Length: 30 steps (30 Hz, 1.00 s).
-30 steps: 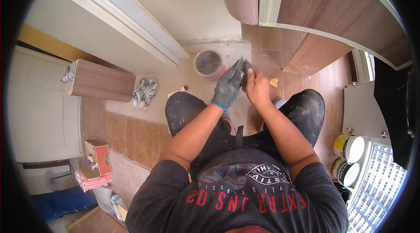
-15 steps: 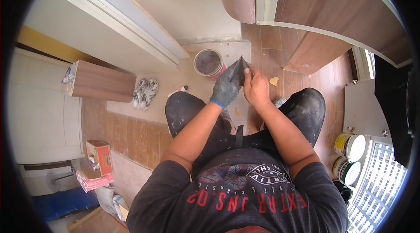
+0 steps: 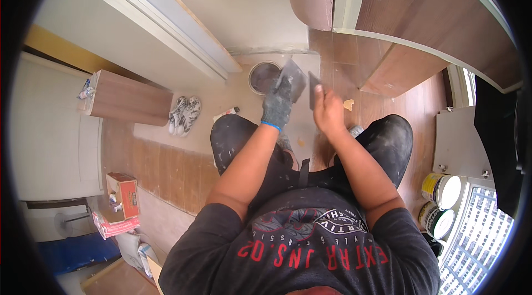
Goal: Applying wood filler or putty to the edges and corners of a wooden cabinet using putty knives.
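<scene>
My left hand (image 3: 277, 105), in a grey work glove with a blue cuff, is closed on a putty knife (image 3: 299, 80) with a wide flat metal blade. Bare, my right hand (image 3: 330, 112) grips a second putty knife (image 3: 313, 83), its dark blade seen nearly edge-on. A narrow gap separates the two blades; both handles are mostly hidden by my fingers. Just beyond and left of my gloved hand stands a round bucket (image 3: 251, 85) with greyish-purple contents, partly covered by that hand and its blade.
Black-and-white shoes (image 3: 190, 115) and a small tube (image 3: 226, 112) lie left of my knees. A yellowish scrap (image 3: 348, 105) lies on the wood floor to the right. Cardboard box (image 3: 128, 198) at lower left; paint buckets (image 3: 429, 189) by the window. Wood panel (image 3: 402, 70) at upper right.
The two putty knives, together half a second ago, are now apart. My left hand has turned its blade flatter, over the bucket's edge; my right hand has shifted slightly right.
</scene>
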### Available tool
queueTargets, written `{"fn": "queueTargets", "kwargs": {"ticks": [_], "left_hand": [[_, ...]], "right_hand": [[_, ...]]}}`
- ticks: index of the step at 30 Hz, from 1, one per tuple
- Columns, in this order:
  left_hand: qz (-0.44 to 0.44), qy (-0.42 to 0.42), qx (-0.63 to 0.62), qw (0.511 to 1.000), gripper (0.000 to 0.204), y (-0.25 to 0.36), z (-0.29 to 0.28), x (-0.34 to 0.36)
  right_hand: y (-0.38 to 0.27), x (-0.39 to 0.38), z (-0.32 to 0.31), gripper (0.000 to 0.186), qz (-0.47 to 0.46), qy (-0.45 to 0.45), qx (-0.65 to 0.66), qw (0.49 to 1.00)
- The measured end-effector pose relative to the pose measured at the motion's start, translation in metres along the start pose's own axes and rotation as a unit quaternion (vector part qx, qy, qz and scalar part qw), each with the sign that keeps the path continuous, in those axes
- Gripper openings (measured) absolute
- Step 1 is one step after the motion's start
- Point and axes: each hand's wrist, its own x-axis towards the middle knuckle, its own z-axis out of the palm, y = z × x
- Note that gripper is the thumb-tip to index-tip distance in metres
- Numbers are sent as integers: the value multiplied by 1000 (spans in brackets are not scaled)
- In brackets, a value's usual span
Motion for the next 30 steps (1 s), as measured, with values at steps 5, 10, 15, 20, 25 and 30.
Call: {"fn": "queueTargets", "kwargs": {"ticks": [5, 10, 15, 20, 25, 30], "left_hand": [[-161, 102, -808, 558, 43, 8, -31, -2], [-253, 34, -804, 537, 44, 13, -73, 11], [-212, 53, -779, 588, 43, 14, -75, 12], [-140, 83, -774, 612, 44, 28, -79, 11], [-230, 95, -886, 392, 46, 12, -74, 15], [-283, 27, -785, 551, 46, 17, -63, 7]], "right_hand": [[-18, -5, 3, 34, 25, -52, 18, 998], [9, -9, 17, 37, -18, 23, 4, 1000], [8, -7, 14, 36, -32, 47, 36, 998], [21, 10, 8, 39, 31, 29, -5, 999], [4, 6, 2, 38, 69, 18, 23, 997], [1, -7, 12, 36, -45, 11, 13, 999]]}}
